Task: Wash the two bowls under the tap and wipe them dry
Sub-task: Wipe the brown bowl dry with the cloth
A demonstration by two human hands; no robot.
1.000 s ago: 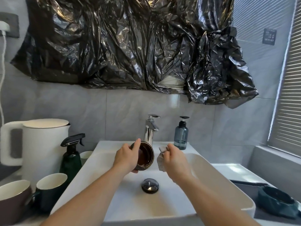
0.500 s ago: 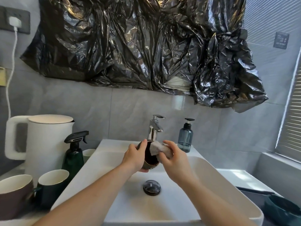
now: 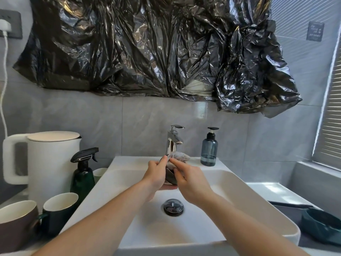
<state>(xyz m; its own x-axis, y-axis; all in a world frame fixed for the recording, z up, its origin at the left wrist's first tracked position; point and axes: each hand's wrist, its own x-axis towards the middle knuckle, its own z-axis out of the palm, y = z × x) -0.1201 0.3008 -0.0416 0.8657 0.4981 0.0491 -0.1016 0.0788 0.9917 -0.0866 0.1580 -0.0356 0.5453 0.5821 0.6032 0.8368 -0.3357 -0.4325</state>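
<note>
My left hand [image 3: 156, 172] grips a small dark brown bowl [image 3: 169, 176] on its side, above the white basin [image 3: 239, 191] and just in front of the chrome tap [image 3: 173, 140]. My right hand [image 3: 190, 179] holds a crumpled pale cloth [image 3: 178, 157] pushed into the bowl's mouth, so most of the bowl is hidden. No water is seen running from the tap. A second, dark teal bowl [image 3: 321, 226] sits on the counter at the lower right.
A white kettle [image 3: 51, 159], a green spray bottle [image 3: 83, 174] and two mugs [image 3: 59, 211] crowd the counter left of the basin. A blue soap pump bottle [image 3: 209, 150] stands right of the tap. The drain plug [image 3: 173, 206] lies in the basin's middle.
My right hand has brought the cloth from beside the bowl into its mouth and over its rim. The bowl has tilted so its inside no longer shows.
</note>
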